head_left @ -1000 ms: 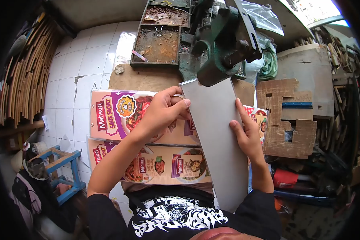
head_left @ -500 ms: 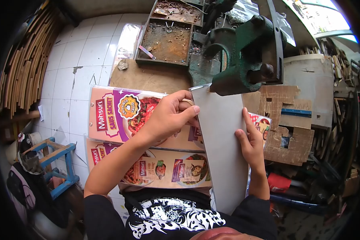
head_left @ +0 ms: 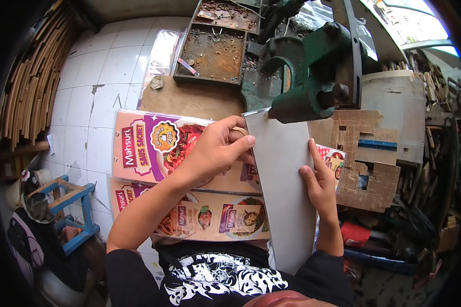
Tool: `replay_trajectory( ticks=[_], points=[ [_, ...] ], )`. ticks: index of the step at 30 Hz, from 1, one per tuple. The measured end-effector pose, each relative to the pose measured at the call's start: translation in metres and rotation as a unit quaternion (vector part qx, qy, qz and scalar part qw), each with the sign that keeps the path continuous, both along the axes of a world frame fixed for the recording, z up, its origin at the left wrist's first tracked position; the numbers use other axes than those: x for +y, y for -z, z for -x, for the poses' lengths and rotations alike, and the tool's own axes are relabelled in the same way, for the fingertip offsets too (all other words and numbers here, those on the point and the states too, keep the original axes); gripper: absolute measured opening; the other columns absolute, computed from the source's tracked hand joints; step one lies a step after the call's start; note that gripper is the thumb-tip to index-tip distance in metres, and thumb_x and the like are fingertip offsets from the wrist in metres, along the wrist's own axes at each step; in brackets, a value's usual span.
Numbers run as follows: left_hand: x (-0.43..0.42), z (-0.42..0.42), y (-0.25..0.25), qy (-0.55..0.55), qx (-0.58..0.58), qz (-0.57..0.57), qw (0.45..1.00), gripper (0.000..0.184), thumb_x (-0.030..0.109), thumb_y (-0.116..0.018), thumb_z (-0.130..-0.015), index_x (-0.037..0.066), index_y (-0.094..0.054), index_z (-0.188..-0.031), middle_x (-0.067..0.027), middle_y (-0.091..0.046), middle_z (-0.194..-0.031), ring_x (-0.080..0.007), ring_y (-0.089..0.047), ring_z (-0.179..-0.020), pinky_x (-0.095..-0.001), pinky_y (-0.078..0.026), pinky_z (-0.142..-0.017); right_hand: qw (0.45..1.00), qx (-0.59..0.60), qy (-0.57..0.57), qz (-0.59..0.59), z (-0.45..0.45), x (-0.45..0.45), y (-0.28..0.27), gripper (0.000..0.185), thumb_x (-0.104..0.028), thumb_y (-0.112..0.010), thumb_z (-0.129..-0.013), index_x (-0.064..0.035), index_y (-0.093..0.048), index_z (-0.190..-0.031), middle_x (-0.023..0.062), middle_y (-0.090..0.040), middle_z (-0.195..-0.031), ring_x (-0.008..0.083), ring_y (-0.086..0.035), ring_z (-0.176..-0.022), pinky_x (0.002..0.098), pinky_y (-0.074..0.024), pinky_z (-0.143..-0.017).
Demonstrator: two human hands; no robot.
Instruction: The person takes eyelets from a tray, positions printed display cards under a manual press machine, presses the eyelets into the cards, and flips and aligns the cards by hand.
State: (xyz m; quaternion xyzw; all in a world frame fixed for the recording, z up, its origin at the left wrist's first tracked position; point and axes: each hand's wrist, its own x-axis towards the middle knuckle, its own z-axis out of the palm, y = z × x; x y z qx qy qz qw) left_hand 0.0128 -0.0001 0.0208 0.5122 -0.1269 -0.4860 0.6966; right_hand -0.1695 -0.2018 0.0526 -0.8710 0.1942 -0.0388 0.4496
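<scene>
A long grey board (head_left: 284,179) lies at a slant in front of me, its far end under the head of a green metal press (head_left: 305,77). My left hand (head_left: 225,146) is closed at the board's left edge near that end, thumb and fingers pinched together. On the right edge, my right hand (head_left: 320,179) grips the board with its thumb on top. Printed "Mahsuri Saus Sachet" panels (head_left: 138,146) lie in two overlapping rows under my left forearm. More of that print shows right of the board.
Beyond the panels, a rusty metal tray (head_left: 210,56) holds small metal bits. Cut brown boards (head_left: 369,179) and scrap lie to the right. A blue stool frame (head_left: 82,210) stands at left on white tiles, with stacked brown sheets (head_left: 36,77) behind it.
The view has shifted very slightly. Both hands and the grey board stay nearly in the same place.
</scene>
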Motion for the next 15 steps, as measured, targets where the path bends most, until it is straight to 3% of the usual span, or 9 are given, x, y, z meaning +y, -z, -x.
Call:
replay_trajectory(
  ticks=[15],
  points=[
    [0.0009,-0.0005,0.0026,-0.003,0.005,0.023,1.0,0.025,0.012,-0.059,-0.094,-0.004,-0.048,-0.109,-0.0126,-0.068,-0.084,-0.0173,-0.072,-0.071,-0.02,-0.04,-0.033,1.0,-0.014,0.002,0.019,-0.0004,0.0032,-0.0001,0.057,-0.004,-0.057,-0.094,0.0023,-0.036,-0.146,0.0204,-0.06,-0.129,0.0151,-0.059,-0.109,0.0255,-0.0438,-0.094]
  ],
)
